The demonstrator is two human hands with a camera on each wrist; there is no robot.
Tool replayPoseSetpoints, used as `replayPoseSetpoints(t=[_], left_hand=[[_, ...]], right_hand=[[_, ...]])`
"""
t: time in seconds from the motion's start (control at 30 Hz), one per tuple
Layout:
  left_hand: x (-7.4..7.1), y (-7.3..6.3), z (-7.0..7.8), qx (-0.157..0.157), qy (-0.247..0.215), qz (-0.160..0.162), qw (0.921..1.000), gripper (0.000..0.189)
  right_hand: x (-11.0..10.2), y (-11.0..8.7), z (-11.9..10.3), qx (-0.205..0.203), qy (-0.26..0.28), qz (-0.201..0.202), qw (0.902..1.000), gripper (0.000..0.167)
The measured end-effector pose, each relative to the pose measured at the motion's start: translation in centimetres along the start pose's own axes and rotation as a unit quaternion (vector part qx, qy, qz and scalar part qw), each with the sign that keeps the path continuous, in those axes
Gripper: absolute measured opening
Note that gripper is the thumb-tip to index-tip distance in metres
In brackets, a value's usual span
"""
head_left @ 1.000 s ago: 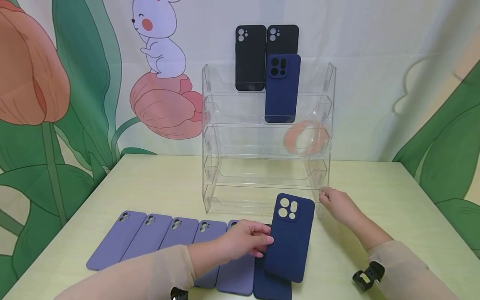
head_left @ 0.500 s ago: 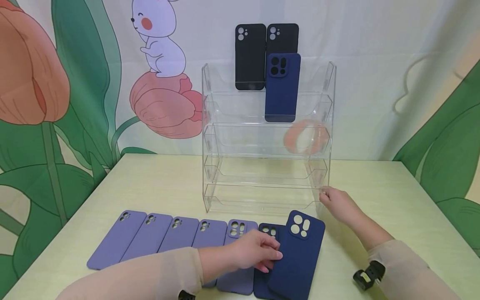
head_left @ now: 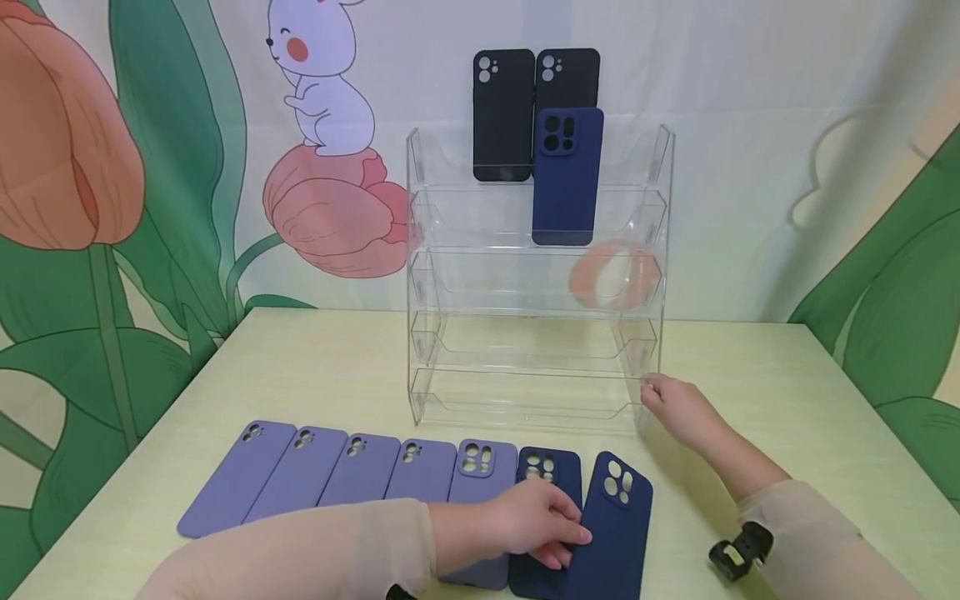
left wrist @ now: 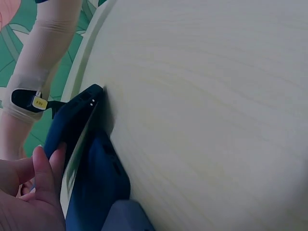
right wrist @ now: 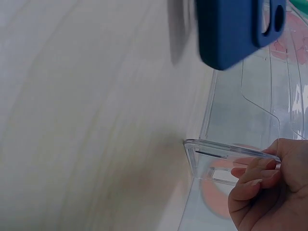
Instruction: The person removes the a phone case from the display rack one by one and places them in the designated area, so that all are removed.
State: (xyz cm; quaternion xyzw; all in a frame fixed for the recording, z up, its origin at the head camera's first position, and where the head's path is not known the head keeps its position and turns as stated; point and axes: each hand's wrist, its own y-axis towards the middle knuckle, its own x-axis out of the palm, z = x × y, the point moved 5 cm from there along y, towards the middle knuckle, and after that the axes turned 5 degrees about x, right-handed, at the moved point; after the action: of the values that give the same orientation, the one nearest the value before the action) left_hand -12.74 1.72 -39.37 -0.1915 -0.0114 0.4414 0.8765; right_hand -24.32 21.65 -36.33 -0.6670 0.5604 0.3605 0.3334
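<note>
My left hand pinches a dark blue phone case by its left edge. The left wrist view shows that case tilted up beside a second dark blue case, fingertips at its side. This second dark blue phone case lies flat on the table, partly behind my left hand. At the clear acrylic rack, my right hand grips the lower right side. In the right wrist view, the fingers curl at the rack's clear side panel.
Several lavender phone cases lie in a row to the left, some partly covered by my left sleeve. Two black cases stand on the rack's top tier. A blue case stands one tier lower. A printed curtain hangs behind.
My left hand has moved right and toward me, lowering the dark blue phone case and uncovering the one on the table. The right hand has stayed at the rack.
</note>
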Motion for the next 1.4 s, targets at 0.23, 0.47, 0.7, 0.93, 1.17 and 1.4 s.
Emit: replayPoseSetpoints(t=[0.23,0.47,0.7,0.93,1.17,1.4], left_hand=[[0.6,0.1,0.1,-0.024,-0.026,-0.001,0.9994,0.007],[1.3,0.2,0.1,-0.03,-0.092,-0.004,0.9953,0.034],[1.4,-0.1,0.0,-0.053,-0.13,-0.008,0.9901,0.06],[1.8,-0.8,0.2,-0.073,-0.152,-0.028,0.9853,0.065],[1.7,-1.9,1.0,-0.064,-0.159,-0.054,0.9838,0.061],[1.7,-1.8,1.8,0.02,-0.007,-0.144,0.9893,0.05]], right_hand=[[0.0,0.0,-0.1,-0.006,-0.001,0.002,1.0,0.042],[0.1,0.0,0.1,-0.006,-0.001,-0.001,1.0,0.046],[0.1,-0.1,0.1,-0.008,0.006,0.003,0.9999,0.046],[0.0,-0.1,0.1,-0.02,0.008,0.016,0.9996,0.043],[0.0,-0.1,0.0,-0.006,0.012,-0.003,0.9999,0.038],[0.0,-0.1,0.0,-0.012,0.007,0.003,0.9999,0.038]])
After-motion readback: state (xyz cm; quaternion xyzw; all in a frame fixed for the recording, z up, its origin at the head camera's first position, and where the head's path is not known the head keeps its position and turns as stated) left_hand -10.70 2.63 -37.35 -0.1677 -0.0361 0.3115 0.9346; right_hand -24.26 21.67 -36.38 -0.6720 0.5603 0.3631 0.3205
